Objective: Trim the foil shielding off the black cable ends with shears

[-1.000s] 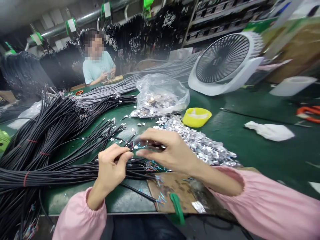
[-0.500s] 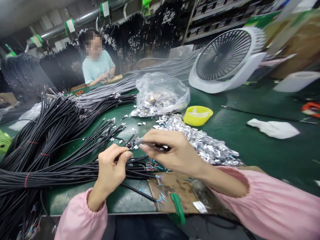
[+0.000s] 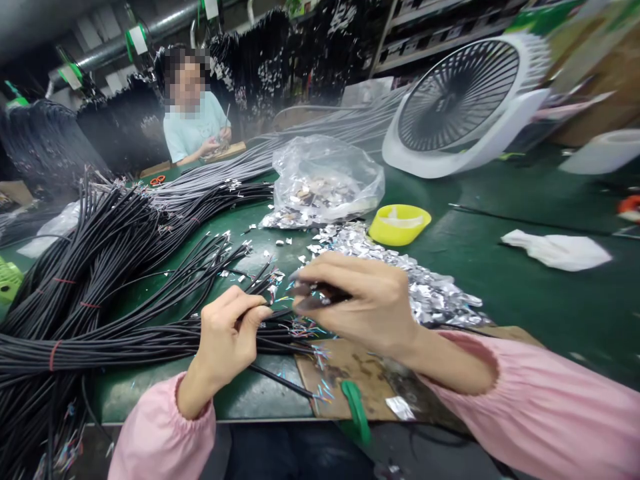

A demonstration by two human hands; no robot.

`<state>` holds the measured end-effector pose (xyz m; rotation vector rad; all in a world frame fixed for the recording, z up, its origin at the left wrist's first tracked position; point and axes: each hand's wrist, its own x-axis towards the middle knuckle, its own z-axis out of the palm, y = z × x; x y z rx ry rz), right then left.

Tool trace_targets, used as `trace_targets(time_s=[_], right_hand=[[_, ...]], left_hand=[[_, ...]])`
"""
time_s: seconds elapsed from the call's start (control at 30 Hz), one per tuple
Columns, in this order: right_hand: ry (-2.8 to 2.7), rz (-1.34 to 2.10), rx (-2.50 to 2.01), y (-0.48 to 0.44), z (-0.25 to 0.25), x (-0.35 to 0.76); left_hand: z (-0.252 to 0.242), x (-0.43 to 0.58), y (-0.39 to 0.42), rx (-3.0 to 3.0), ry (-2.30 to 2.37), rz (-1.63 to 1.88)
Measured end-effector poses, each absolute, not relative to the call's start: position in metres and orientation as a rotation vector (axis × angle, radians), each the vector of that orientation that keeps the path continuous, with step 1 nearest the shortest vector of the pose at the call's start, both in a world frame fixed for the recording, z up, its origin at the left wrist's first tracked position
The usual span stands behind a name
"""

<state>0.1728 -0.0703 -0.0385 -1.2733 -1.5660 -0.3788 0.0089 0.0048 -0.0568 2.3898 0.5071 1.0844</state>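
Observation:
My left hand (image 3: 227, 327) pinches a black cable (image 3: 270, 305) between thumb and forefinger, near its end. Thin coloured wires show just past the fingertips. To the right, my right hand (image 3: 363, 297) is closed around a dark hand tool (image 3: 330, 292), mostly hidden by the fingers; its exact kind is unclear. A small gap separates the two hands. Under and beside the left hand lies a bundle of black cables (image 3: 135, 357), tied with a red band, its stripped ends showing coloured wires (image 3: 320, 353).
Behind my right hand spreads a heap of foil scraps (image 3: 435, 287). Past it are a clear plastic bag (image 3: 325, 177), a yellow cup (image 3: 400, 225) and a white fan (image 3: 460, 107). A brown board (image 3: 340, 373) lies at the front edge. Across the table sits a person (image 3: 195, 127).
My right hand has drawn slightly right, away from the left hand, and its fingers have parted a little around the tool. My left hand keeps its pinch. The view has shifted slightly.

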Motion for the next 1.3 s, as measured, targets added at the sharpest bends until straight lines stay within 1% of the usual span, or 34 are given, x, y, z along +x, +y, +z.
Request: trace_targets(time_s=[0.07,0.1,0.2,0.27,0.47,0.63,0.8,0.93,1.13,1.2,1.3], right_hand=[[-1.432,-0.325,-1.323,-0.068,-0.038,0.174],[-1.412,-0.237,-1.336,-0.066,-0.037,0.175],[-1.55,0.131,-1.259,-0.063,-0.034,0.175],[-1.629,0.237,-1.187,-0.062,-0.033,0.175],[-1.669,0.195,-1.138,-0.065,-0.033,0.173],[-1.646,0.218,-1.216,-0.066,-0.033,0.172],[-1.586,0.328,-1.27,-0.065,-0.034,0.169],[-1.572,0.382,-1.288,-0.063,-0.037,0.163],[-1.5,0.663,-1.16,-0.061,-0.035,0.157],[-1.457,0.661,-1.16,-0.06,-0.035,0.158],[-1.405,0.552,-1.239,-0.06,-0.037,0.162]], left_hand=[[-0.057,0.007,0.005,2.381,0.507,1.097],[-0.056,0.006,0.006,2.38,0.509,1.102],[-0.055,0.005,0.006,2.411,0.52,1.053],[-0.054,0.005,0.006,2.458,0.5,1.003],[-0.055,0.007,0.007,2.554,0.44,0.97],[-0.054,0.008,0.004,2.44,0.559,1.005],[-0.057,0.01,0.002,2.386,0.593,1.105],[-0.064,0.01,0.002,2.379,0.577,1.084],[-0.064,0.011,0.001,2.164,0.578,1.093],[-0.062,0.01,0.0,2.152,0.569,1.118],[-0.059,0.009,-0.001,2.177,0.609,1.218]])
